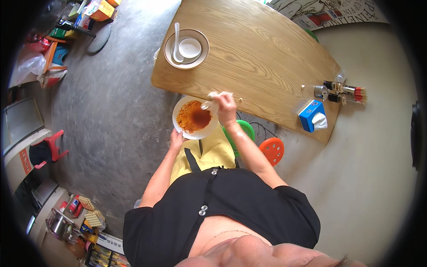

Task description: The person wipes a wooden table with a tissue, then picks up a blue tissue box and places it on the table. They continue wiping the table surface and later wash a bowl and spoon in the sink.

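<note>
My left hand (176, 140) grips the near left rim of a white bowl (203, 134), holding it at the table's edge above my lap. Orange-red broth with oily sediment (191, 116) lies inside the bowl. Over the bowl's right rim, my right hand (227, 108) is closed on a crumpled white tissue (213, 95). A pale rounded piece below that hand reaches over the broth; whether it is tissue or a spoon, I cannot tell. Farther off, a larger bowl (168, 60) on the wooden table (247, 53) contains a small white dish (190, 48) and a white spoon (177, 36).
A blue tissue box (312, 115), condiment jars (328, 90) and a toothpick holder (355, 93) stand at the table's right end. Small white scraps (241, 99) lie near its edge. Green (245, 128) and orange (272, 151) stools are beside me; a red chair (56, 147) stands left.
</note>
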### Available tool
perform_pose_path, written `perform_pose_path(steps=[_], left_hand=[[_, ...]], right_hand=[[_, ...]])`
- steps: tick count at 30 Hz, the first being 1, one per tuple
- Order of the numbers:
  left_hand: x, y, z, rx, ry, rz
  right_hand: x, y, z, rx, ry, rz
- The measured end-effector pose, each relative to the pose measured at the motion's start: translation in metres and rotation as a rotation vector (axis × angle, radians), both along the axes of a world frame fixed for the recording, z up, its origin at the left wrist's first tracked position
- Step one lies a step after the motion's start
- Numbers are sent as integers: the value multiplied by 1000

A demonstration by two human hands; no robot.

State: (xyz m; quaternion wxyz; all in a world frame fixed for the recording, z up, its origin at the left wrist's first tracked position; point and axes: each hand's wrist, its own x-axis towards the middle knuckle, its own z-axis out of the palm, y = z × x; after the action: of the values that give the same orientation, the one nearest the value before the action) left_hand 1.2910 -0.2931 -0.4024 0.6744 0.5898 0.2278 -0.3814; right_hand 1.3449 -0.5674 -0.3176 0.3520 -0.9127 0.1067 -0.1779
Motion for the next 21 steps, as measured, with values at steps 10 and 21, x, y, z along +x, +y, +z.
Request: perform_pose_path(steps=[10, 21], left_hand=[[16, -3, 0, -3, -39, 0], [22, 1, -13, -39, -9, -6]], right_hand=[[-10, -66, 25, 48, 67, -313], [-12, 64, -9, 85, 89, 214]])
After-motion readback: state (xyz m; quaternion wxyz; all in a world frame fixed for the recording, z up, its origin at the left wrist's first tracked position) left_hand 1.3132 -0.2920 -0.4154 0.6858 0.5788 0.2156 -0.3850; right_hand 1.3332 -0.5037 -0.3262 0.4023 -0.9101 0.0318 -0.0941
